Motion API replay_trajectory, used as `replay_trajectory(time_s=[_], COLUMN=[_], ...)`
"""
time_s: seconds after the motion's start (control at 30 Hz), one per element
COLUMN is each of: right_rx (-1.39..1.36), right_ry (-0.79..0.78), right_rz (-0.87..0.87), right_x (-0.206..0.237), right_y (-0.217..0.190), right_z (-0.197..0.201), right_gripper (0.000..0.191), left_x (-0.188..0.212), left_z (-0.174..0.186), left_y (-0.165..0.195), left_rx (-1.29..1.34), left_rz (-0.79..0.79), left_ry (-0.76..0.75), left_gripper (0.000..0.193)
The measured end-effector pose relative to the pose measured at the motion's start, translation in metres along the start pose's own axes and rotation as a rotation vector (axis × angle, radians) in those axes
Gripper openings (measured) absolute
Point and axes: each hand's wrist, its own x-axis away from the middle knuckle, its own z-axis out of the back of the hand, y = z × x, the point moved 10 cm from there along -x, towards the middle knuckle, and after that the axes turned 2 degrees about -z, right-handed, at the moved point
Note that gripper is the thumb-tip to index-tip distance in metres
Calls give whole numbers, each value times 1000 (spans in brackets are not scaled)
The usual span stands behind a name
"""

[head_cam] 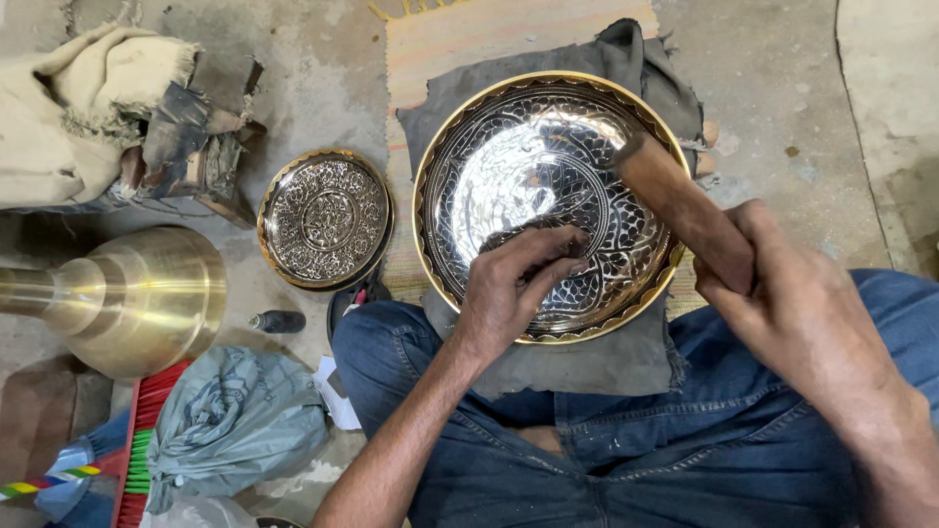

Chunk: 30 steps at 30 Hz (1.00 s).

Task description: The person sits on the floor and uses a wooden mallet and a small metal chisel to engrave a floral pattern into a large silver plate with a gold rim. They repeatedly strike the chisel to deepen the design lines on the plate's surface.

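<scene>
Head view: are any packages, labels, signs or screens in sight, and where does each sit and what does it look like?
No signs or screens show.
Grey-green plastic bag: lower left on the floor, crumpled and bulging, with faint darker print.
White paper scrap: beside the bag, by the person's knee, small and folded.
Small dark bottle: lying on the floor below the small engraved plate; no label can be made out.

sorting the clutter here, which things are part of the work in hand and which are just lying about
In use: large engraved bowl, wooden mallet in right hand, left hand, grey cloth.
Lying about: small engraved plate, brass vessel, brush, small dark bottle.
</scene>
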Motion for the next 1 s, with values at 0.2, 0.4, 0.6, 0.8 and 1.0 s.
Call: replay_trajectory(time_s=[0.2, 0.4, 0.6, 0.8, 1.0], right_rx=[-25, 18, -34, -56, -210], right_ry=[-57, -66, -37, -86, 28], right_rz=[-39, -61, -22, -69, -96], right_x=[-1, 1, 3, 5, -1], right_y=[6, 10, 8, 10, 9], right_z=[-6, -10, -8, -11, -2], right_gripper=[33, 35, 37, 40, 49], left_x=[2, 2, 3, 4, 18], left_z=[-2, -1, 0, 0, 24], left_y=[-6, -4, -2, -4, -13], left_rx=[-62, -28, -44, -57, 357], left_rz=[40, 22, 25, 24, 118], left_ry=[-21, -15, -15, -10, 284], left_gripper=[31, 30, 31, 32, 27])
